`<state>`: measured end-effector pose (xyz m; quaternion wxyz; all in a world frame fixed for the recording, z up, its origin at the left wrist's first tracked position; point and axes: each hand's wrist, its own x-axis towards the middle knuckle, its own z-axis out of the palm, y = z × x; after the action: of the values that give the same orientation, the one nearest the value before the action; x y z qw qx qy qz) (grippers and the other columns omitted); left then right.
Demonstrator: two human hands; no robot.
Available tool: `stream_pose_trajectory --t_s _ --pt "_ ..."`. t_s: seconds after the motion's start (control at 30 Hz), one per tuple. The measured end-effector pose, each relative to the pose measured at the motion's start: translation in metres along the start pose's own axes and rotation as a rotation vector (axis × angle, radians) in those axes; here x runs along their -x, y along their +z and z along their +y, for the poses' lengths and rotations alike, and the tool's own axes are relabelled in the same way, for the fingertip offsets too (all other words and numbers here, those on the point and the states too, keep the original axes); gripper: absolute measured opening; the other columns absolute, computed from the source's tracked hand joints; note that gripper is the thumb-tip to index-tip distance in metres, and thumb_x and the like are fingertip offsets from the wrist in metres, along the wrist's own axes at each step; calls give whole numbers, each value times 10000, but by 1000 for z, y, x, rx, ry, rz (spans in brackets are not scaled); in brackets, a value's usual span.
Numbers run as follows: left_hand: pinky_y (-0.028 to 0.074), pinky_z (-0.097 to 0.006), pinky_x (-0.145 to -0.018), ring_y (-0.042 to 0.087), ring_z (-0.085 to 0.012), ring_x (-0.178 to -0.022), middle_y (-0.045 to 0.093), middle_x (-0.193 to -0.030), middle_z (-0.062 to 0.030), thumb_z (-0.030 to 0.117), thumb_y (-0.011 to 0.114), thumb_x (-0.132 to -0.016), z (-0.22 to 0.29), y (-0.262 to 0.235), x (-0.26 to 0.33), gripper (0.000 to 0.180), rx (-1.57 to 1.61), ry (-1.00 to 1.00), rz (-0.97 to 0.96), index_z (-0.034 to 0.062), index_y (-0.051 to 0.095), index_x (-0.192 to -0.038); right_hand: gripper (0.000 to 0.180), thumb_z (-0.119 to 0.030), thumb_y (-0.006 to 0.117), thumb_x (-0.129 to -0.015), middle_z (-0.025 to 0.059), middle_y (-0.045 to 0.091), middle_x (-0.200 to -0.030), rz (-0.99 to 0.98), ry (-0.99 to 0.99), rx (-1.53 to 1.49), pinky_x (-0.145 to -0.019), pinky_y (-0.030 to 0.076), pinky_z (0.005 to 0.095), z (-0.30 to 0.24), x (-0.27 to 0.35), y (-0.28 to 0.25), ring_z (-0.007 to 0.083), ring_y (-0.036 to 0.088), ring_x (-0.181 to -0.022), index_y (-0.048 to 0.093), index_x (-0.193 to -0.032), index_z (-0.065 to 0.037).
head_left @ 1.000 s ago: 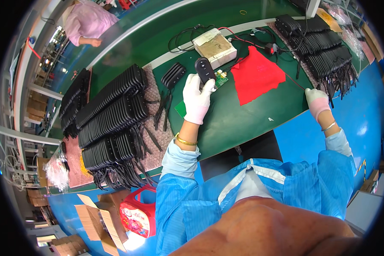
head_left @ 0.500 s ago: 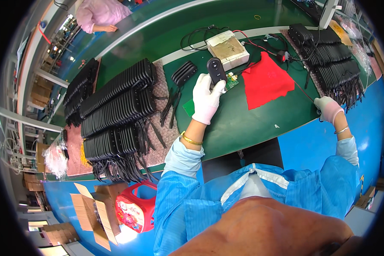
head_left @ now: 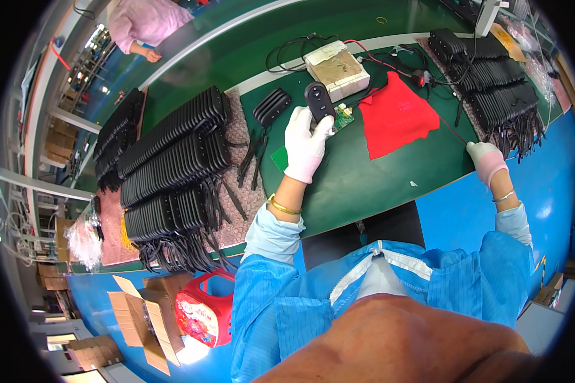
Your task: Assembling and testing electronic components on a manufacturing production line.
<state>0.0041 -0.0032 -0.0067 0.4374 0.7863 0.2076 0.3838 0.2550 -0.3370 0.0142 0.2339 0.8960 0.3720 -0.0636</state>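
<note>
White-gloved left hand (head_left: pixel 305 147): pinches a black oval plastic handset (head_left: pixel 319 101).
White-gloved right hand (head_left: pixel 487 162): fingers curled at a thin dark-red cord (head_left: pixel 453 132); cannot tell if pinching.
Handset: upright, near the green circuit board (head_left: pixel 345 116).
Handset risk: slack fingers could drop it.
Cord risk: tugging could shift the flat red cloth (head_left: pixel 396 121).

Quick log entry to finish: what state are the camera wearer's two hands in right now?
Left hand: closed, holding a black handset with buttons.
Right hand: curled beside a thin red wire; whether it grips it cannot be told.
</note>
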Motion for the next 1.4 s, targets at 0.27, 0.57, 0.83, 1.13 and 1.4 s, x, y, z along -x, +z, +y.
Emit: stream_pose_trajectory --t_s 0.27,0.57,0.83,1.13,1.4 --pt "410 -277 -579 458 -148 -603 493 -813 -58 97 694 -819 -4 1 1 188 8 8 5 -27 633 -945 212 90 613 -727 178 689 -833 20 -31 -3 -744 539 463 0 3 1 412 666 -842 562 -901 -19" --pt "409 -275 -580 452 -146 -603 484 -809 -54 93 694 -818 -1 1 2 180 98 1 -7 -28 624 -932 351 -31 653 -716 144 634 -957 582 -393 -359 -756 510 402 -42 9 -63 346 597 -809 602 -1063 -31" --pt "403 -278 -582 450 -151 -610 474 -794 -53 100 691 -817 6 3 2 166 68 25 -57 -20 606 -892 434 -129 600 -862 120 660 -1127 439 -724 -1461 -865 502 309 -193 -53 -135 216 626 -952 566 -1275 2" --pt "395 -306 -575 439 -180 -606 465 -776 -63 125 682 -816 1 5 2 167 -100 118 -97 -9 585 -842 272 -158 609 -891 79 670 -985 -21 -888 -1884 -835 463 245 -224 -93 -126 158 586 -870 661 -1082 28" --pt "398 -318 -574 440 -189 -609 467 -768 -72 129 678 -812 -2 8 5 169 -84 63 -149 -11 587 -840 168 -106 636 -903 23 680 -886 7 -854 -2071 -738 462 199 -230 -97 -110 94 567 -784 709 -1011 1"
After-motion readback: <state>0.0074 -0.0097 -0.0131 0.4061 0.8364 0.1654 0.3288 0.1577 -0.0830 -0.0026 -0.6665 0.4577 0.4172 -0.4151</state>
